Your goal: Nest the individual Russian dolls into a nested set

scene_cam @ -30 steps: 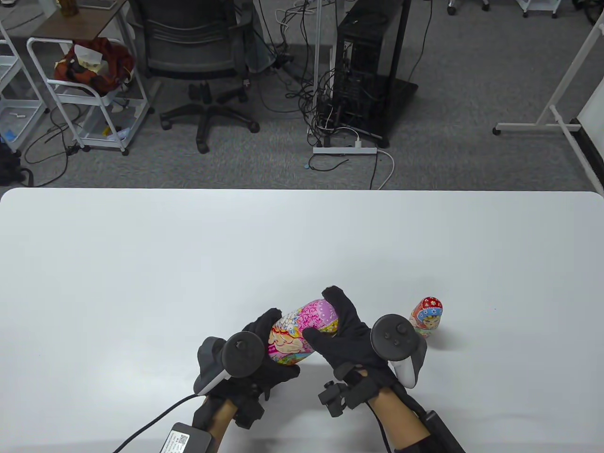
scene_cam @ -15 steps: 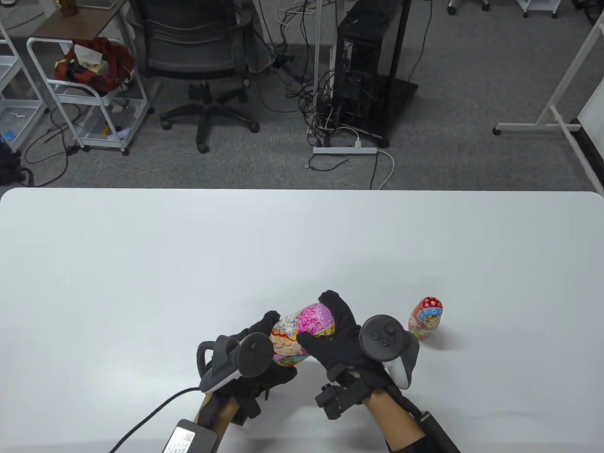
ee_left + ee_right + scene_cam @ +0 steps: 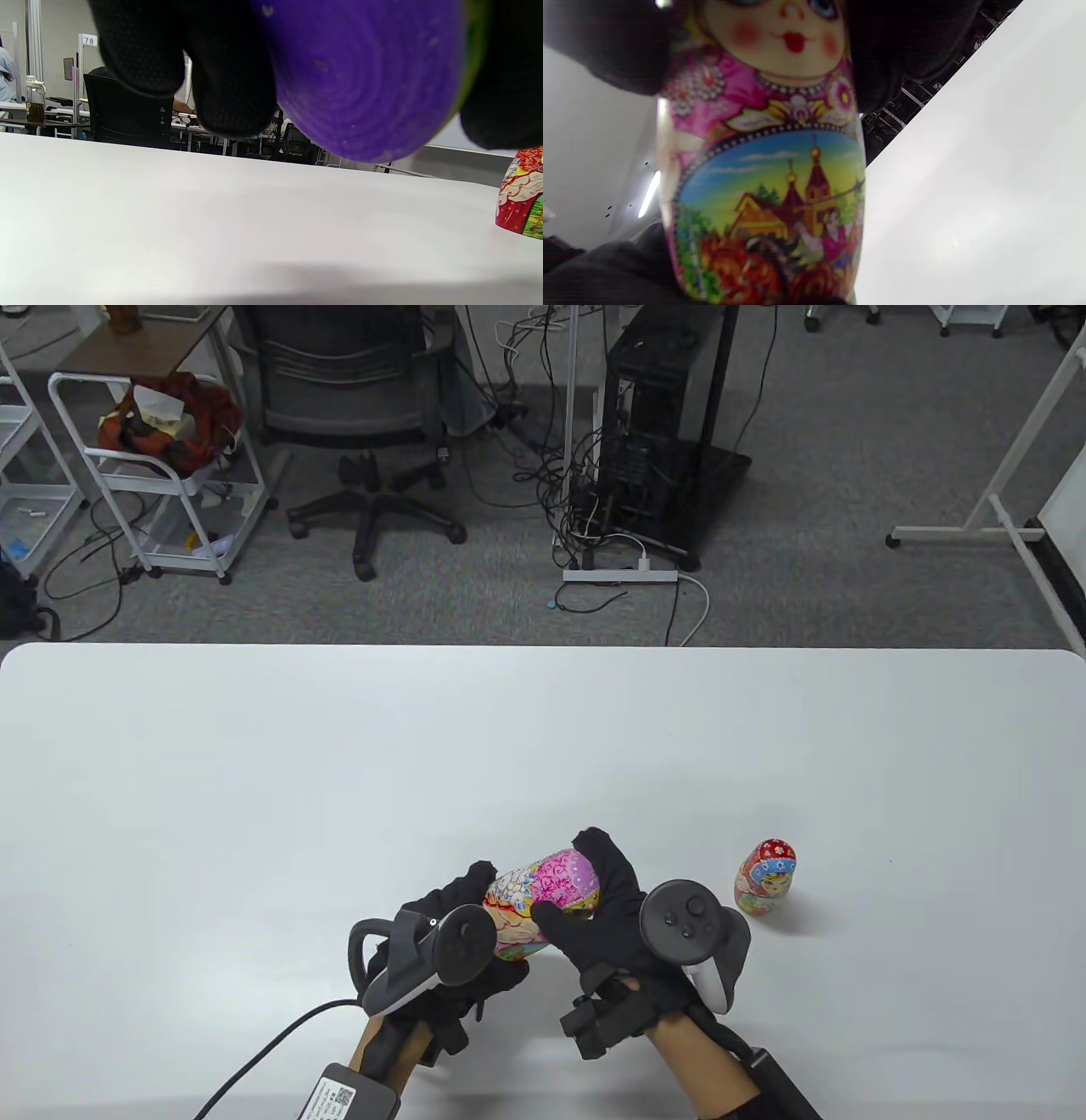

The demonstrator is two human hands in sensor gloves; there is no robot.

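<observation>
A large pink doll (image 3: 543, 904) lies tilted between both hands, a little above the white table (image 3: 339, 780). My left hand (image 3: 475, 933) grips its lower half; its purple base (image 3: 365, 80) fills the left wrist view. My right hand (image 3: 594, 899) grips its upper half; the right wrist view shows its face and painted front (image 3: 772, 178). A small red doll (image 3: 766, 876) stands upright on the table to the right of my right hand, apart from it. It also shows at the edge of the left wrist view (image 3: 522, 190).
The table's far edge (image 3: 543, 647) runs across the middle of the table view. Beyond it on the floor are an office chair (image 3: 356, 407), a computer tower (image 3: 662, 415) with cables and a white cart (image 3: 161, 466).
Both hands with the large doll have shifted slightly left and toward me. The left hand's tracker has turned. The small red doll has not moved.
</observation>
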